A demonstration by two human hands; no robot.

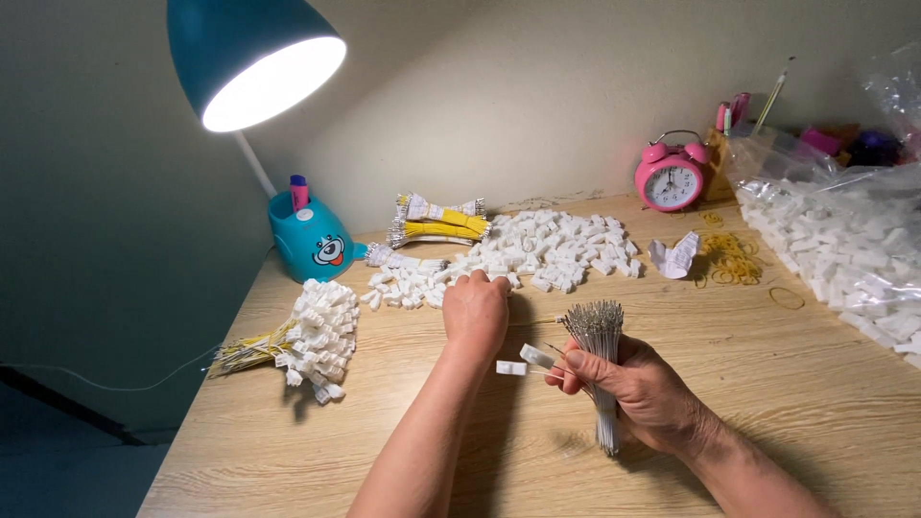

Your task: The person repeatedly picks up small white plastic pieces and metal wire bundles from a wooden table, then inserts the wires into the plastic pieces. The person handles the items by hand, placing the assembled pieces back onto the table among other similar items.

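Reaching forward, the left hand (pixel 475 312) rests with fingers curled down at the near edge of the pile of small white plastic connectors (pixel 537 251) on the wooden counter (pixel 767 384); whether it has pinched one I cannot tell. The right hand (pixel 638 384) is closed around an upright bundle of thin wires (pixel 597 341), a single white connector (pixel 537 357) at its fingertips. Another connector (pixel 510 367) lies just beside it. A pink alarm clock (pixel 670 177) stands at the wall.
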